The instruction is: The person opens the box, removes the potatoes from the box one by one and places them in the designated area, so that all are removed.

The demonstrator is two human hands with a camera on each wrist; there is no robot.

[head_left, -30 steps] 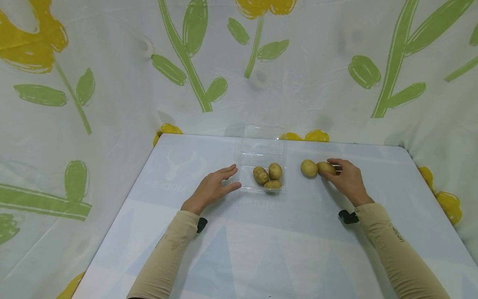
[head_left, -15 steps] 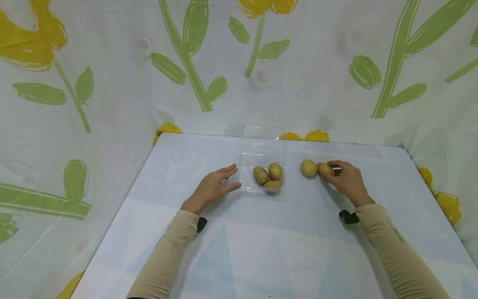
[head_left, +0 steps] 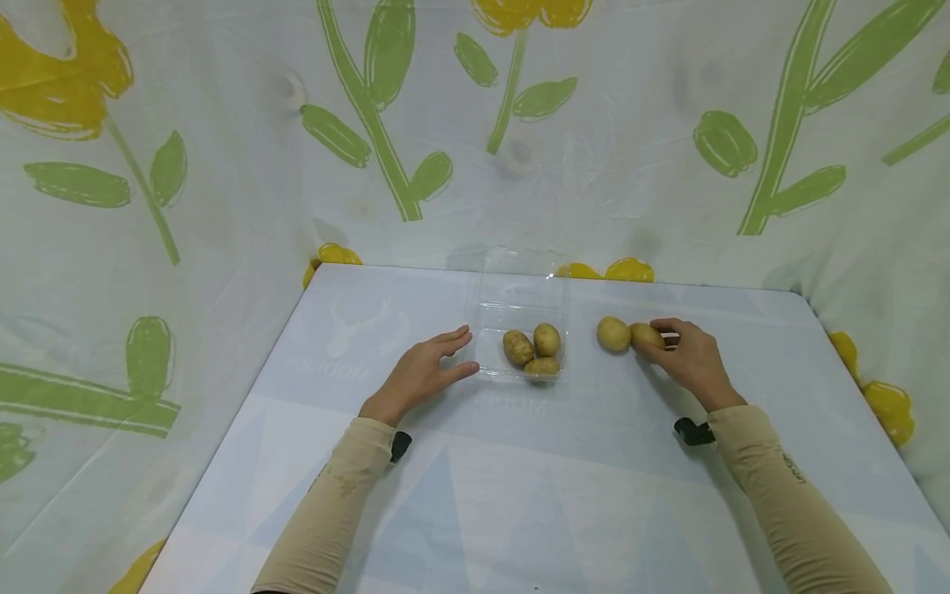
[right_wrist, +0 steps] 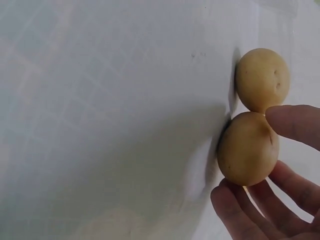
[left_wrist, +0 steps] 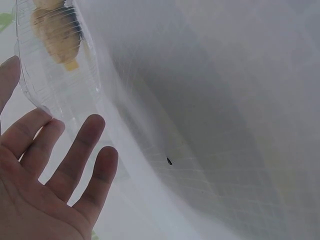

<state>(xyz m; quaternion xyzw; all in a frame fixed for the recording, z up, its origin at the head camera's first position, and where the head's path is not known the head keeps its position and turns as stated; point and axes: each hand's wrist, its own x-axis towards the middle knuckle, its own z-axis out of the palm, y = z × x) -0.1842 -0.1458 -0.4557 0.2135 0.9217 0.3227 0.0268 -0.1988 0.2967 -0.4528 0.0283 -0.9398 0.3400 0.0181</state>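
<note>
Pinching a potato (right_wrist: 245,150), right hand (head_left: 692,361) unmoved; left hand (head_left: 419,375), fingers extended, beside clear container (head_left: 490,351); transfer apparently paused

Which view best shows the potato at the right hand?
The right wrist view: the potato looks large and nearly whole there, pinched by the right hand. The head view shows it small, partly covered by fingers. The left wrist view misses it, showing only other potatoes in the box.

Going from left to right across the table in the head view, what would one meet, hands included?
Left hand, open clear plastic clamshell with three potatoes inside, loose potato, pinched potato, right hand.
</note>
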